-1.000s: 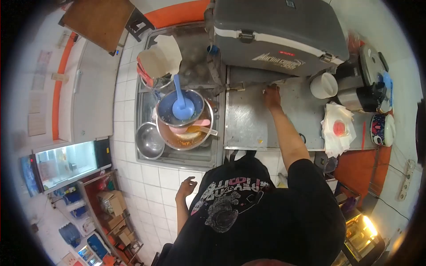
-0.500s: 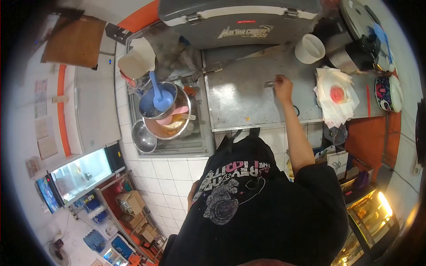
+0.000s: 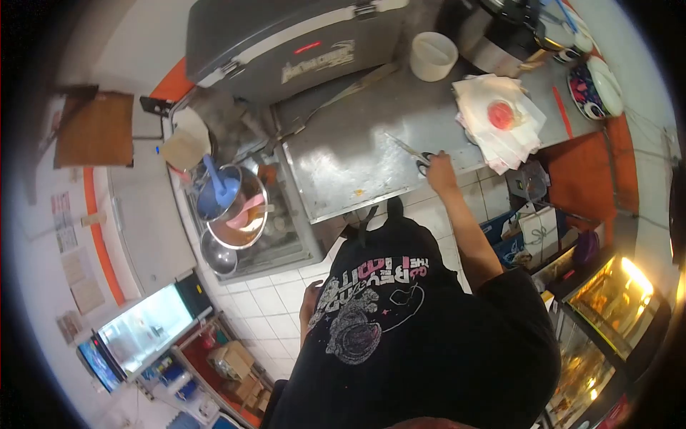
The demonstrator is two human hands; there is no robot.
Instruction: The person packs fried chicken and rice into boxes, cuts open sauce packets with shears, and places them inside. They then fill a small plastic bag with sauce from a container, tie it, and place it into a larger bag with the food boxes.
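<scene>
A pair of scissors with dark handles lies on the metal counter, blades pointing to the back left. At the handle end is my right hand, its fingers closed on the loops near the counter's front edge. To the right of that hand, a stack of white paper sheets bears a round red item. My left hand hangs low beside the black shirt, mostly hidden by my body, so its fingers do not show clearly.
A grey cooler box and a white tub stand along the back, beside a large pot. On the left, a sink holds metal bowls and a blue ladle. A lit glass case is at lower right.
My right hand has gone from the blade end of the scissors to their handles. The view has turned, tilting the counter and shifting its contents left.
</scene>
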